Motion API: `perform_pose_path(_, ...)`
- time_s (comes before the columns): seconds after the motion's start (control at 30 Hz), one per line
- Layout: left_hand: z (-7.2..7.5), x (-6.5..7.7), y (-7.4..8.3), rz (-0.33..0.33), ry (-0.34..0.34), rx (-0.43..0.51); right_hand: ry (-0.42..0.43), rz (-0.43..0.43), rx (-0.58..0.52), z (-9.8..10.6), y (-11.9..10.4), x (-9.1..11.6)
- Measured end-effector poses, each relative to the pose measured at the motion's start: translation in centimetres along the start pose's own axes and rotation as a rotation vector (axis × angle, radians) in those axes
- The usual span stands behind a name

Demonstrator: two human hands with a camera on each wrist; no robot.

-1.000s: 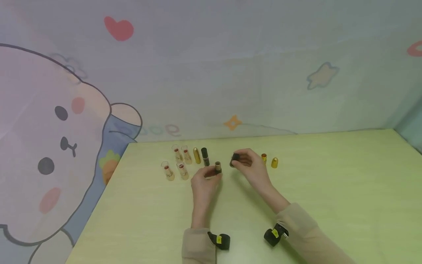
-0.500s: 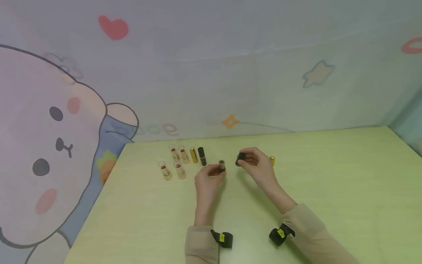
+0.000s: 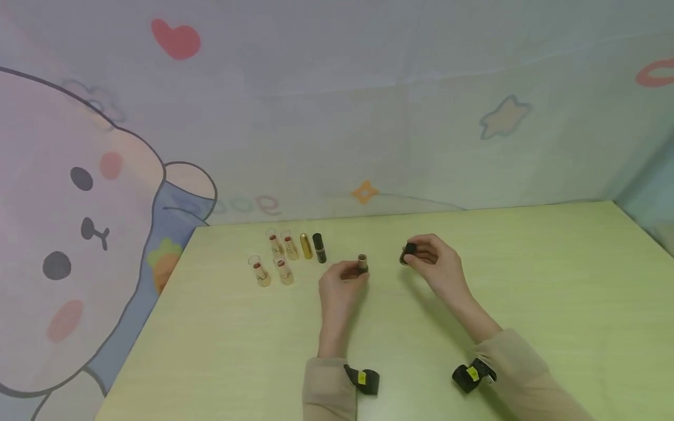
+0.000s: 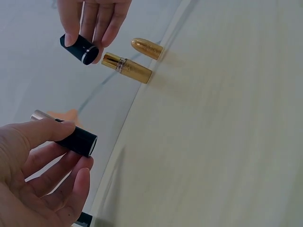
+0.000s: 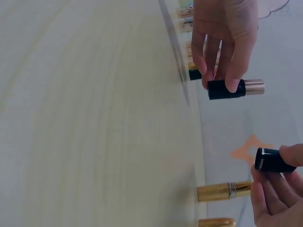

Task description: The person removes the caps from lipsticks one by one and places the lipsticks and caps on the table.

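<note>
My left hand [image 3: 339,289] pinches a black lipstick tube [image 4: 81,141] with a bare metallic inner sleeve [image 5: 254,87], held upright above the table. No lipstick colour shows at its top. To its right, my right hand [image 3: 441,270] grips the black cap [image 4: 78,48] between thumb and fingers, its hollow end facing down. Cap and tube are apart. Beyond the right hand, an uncapped gold lipstick [image 4: 133,71] stands upright beside its rounded gold cap [image 4: 147,48]. Both are hidden behind that hand in the head view.
Left of the hands, several gold lipsticks with clear caps [image 3: 284,272] stand in two rows. Beside them are a rounded gold lipstick [image 3: 306,247] and a capped black lipstick [image 3: 319,248]. A printed cloth [image 3: 326,117] hangs behind the table [image 3: 526,280].
Both hands have moved right, the right one farther, widening the gap between tube and cap. The gold lipstick and gold cap have become hidden behind the right hand in the head view.
</note>
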State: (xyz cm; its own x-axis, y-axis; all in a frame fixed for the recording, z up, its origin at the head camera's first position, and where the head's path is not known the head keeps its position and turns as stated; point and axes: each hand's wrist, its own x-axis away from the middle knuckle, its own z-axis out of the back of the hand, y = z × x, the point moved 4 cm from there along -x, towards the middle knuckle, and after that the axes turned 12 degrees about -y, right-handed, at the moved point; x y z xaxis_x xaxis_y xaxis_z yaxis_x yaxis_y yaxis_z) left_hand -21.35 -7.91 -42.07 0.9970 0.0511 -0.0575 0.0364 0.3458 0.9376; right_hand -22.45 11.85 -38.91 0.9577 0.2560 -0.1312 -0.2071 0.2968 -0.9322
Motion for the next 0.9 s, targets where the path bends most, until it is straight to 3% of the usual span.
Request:
perform_pose_path(0.37, -3.4, -0.1, 0.5, 0.058, -0.041, 0.091, 0.023, -0.054, 0.081, 1.7, 1.1, 1.0)
perform_pose_path(0.7, -5.7, 0.1, 1.9, 0.044, -0.064, 0.037, 0.016, -0.102, 0.080, 2.9, 1.4, 1.9)
perform_pose_path(0.9, -6.5, -0.1, 2.4, 0.022, -0.074, 0.033, -0.003, -0.133, 0.143, 3.4, 1.7, 2.0)
